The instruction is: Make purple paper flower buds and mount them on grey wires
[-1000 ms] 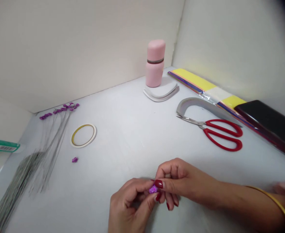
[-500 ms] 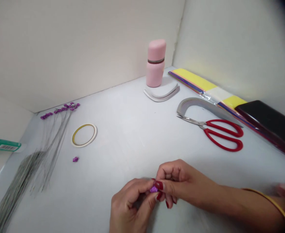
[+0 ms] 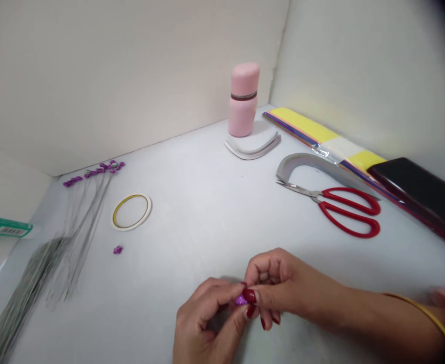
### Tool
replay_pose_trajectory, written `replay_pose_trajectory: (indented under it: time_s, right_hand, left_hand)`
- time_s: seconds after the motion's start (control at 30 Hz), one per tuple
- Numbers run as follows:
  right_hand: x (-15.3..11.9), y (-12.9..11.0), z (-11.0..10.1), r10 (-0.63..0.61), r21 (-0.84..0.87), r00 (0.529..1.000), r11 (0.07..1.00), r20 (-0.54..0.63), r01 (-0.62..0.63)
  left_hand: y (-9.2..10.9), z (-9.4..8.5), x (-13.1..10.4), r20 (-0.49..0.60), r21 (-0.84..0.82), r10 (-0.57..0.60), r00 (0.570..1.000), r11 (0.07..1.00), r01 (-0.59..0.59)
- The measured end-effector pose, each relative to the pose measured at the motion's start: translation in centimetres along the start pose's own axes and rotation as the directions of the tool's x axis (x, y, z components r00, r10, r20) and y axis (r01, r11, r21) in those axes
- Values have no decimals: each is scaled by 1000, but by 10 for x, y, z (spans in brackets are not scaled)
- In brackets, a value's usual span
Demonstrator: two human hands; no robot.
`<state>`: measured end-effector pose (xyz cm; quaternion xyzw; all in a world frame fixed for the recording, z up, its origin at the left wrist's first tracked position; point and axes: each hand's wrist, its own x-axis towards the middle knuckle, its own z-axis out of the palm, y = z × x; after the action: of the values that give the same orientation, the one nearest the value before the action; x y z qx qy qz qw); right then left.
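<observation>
Between the fingertips of both hands is a small glittery purple piece (image 3: 240, 301), mostly covered, so its full shape is hidden. My left hand (image 3: 209, 321) pinches it from the left with thumb and forefinger. From the right, my right hand (image 3: 277, 285) presses its thumb and forefinger on the same piece, the other fingers curled under. A purple star-shaped piece (image 3: 118, 249) lies on the table to the left. Beyond it rests a roll of white tape (image 3: 148, 212) on its side.
Wire stems with purple tips (image 3: 104, 167) and bundled grey wires (image 3: 36, 273) lie left, near a green tube (image 3: 6, 226). Red-handled scissors (image 3: 317, 194), grey strips (image 3: 288, 164), a pink bottle (image 3: 242, 114), packaged coloured sheets (image 3: 309, 124) and a black object (image 3: 415, 184) are right and behind.
Both hands have shifted very slightly, still pinching the purple piece, and the right thumb now covers a little more of it. Everything else lies as before.
</observation>
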<state>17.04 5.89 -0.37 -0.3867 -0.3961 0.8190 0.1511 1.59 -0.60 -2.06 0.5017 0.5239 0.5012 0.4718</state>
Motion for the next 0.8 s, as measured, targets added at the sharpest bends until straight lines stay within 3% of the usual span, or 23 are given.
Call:
replay_pose_trajectory:
  time_s: [0.1,0.2,0.33,0.47,0.6,0.7,0.8]
  right_hand:
    - [0,-1,3,-38,-38,997,999,-64,36]
    - [-1,0,5,-90,-45,993,995,-79,87]
    - [-4,5,7,-202,-180,976,966,-82,185]
    - [-5,9,8,-322,-419,944,868,-68,266]
    - [-4,10,7,-272,-359,960,904,-71,230]
    - [-3,8,6,-213,-266,976,944,-34,197]
    - [-2,8,6,-241,-298,970,926,0,230]
  left_hand:
    - [4,3,-1,-95,-174,-165,982,974,147]
    - [6,3,1,-103,-264,-267,958,936,232]
    - [5,-1,2,-53,-176,-180,982,970,169]
    - [6,-3,3,-19,-76,-103,995,992,101]
    - [9,-5,6,5,-84,-156,988,984,156]
    - [9,-5,8,-60,-160,-311,948,941,299]
    - [9,-3,9,-98,-288,-448,889,868,406]
